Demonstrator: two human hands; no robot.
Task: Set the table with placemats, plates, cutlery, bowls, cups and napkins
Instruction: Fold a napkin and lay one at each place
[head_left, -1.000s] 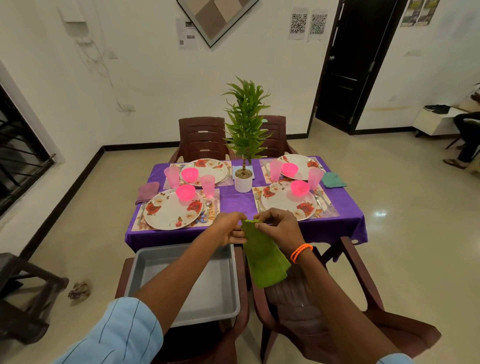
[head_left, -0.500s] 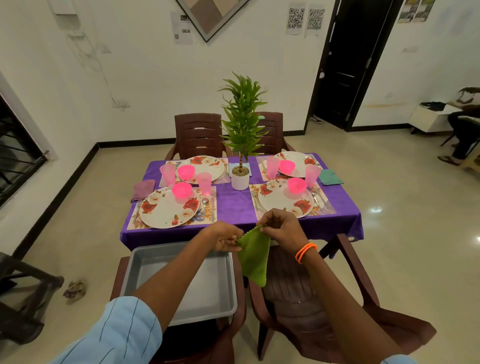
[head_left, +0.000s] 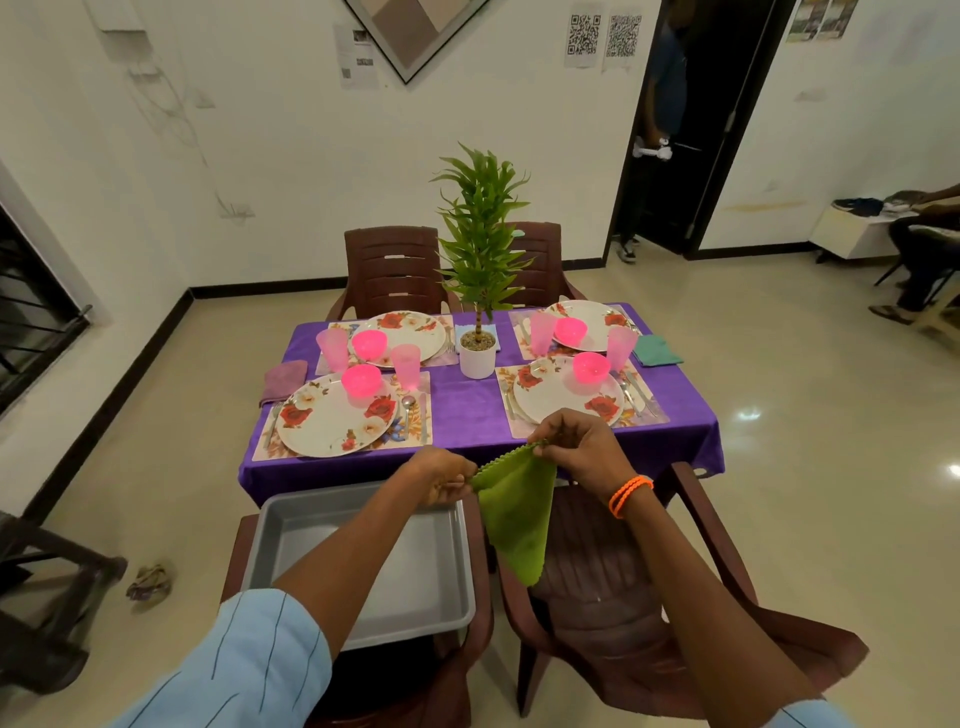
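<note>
I can read no words, brand names or numbers anywhere here. The only signs I can pick out are two QR codes on the far wall, each printed black on a white sheet: the left QR sheet (head_left: 584, 34) and the right QR sheet (head_left: 622, 35) hang side by side just left of the dark doorway. Small print under the codes is too fine to read. Another paper notice (head_left: 358, 56), taped beside the diamond-shaped frame, carries lines of print and a tiny code, all blurred. Posters (head_left: 820, 20) right of the door show pictures only.
</note>
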